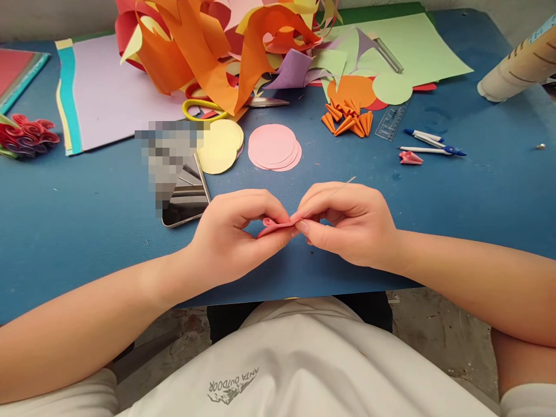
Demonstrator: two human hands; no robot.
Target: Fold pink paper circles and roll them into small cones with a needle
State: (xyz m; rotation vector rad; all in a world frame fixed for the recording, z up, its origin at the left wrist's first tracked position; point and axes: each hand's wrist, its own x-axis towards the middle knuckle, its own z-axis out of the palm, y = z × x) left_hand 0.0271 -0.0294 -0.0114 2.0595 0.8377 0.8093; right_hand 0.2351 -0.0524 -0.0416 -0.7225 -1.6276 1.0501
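My left hand (232, 231) and my right hand (347, 223) meet over the near edge of the blue table (65, 220). Between their fingertips is a small pink paper piece (277, 226), curled at one end. A thin stick (343, 185) pokes out above my right hand, which pinches it against the paper's right end. My left hand grips the paper's left part. Just beyond the hands lies a stack of pink paper circles (273, 147) and a stack of pale yellow circles (219, 147).
Several orange paper cones (347, 120) lie at the back right, with a clear ruler (391, 123), a compass (434, 150) and a pink cone (410, 157). Curled paper scraps (217, 40), yellow-handled scissors (204, 109), paper sheets and a phone (186, 200) lie behind.
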